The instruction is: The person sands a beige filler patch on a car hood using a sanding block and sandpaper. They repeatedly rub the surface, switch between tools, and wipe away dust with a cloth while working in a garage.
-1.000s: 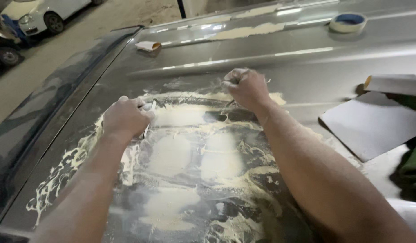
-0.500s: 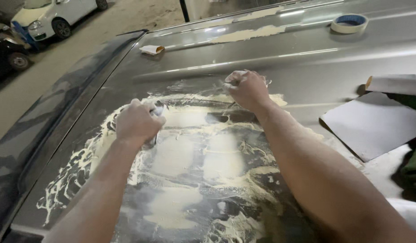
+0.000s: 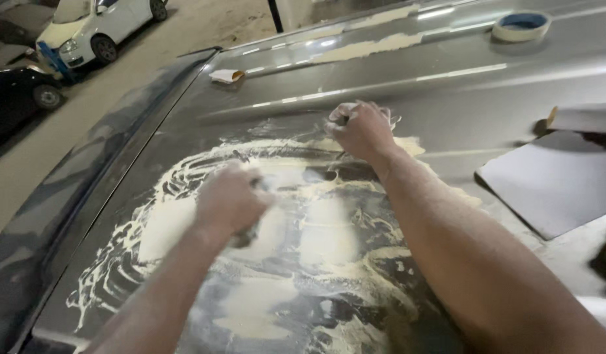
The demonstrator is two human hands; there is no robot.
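- Cream-coloured filler paste (image 3: 316,229), wet and streaky, covers the middle of the grey sanded metal car panel (image 3: 447,85) I am leaning over; pale smooth patches sit inside it, ringed by swirled ridges.
- Done, as I judge it: the paste is spread broadly over the panel's centre, and a separate long strip of dried cream filler (image 3: 368,47) lies along the far edge.
- Left, as I judge it: the swirls at the near-left edge are thin and stringy, bare grey metal shows between the patches, and the ridges are not levelled.
- My left hand (image 3: 231,200): blurred, clenched over something small and dark pressed against the wet paste in the middle of the smear; I cannot tell what the object is.
- Left forearm: comes up from the lower-left corner, low over the panel, wrist bent down.
- My right hand (image 3: 362,131): closed in a fist on a small dark tool, perhaps a spreader handle, at the far rim of the paste; knuckles are dusted white.
- Right forearm: runs from the lower-right corner diagonally to that rim, held above the panel.
- Round roll of masking tape with a blue centre (image 3: 521,26): on the panel, far right, well apart from both hands.
- Small folded tan paper scrap (image 3: 226,76): near the panel's far-left edge.
- Flat grey rectangular sheet (image 3: 552,180): on the right, beside my right arm.
- White parked car (image 3: 100,29): on the ground, beyond the panel.
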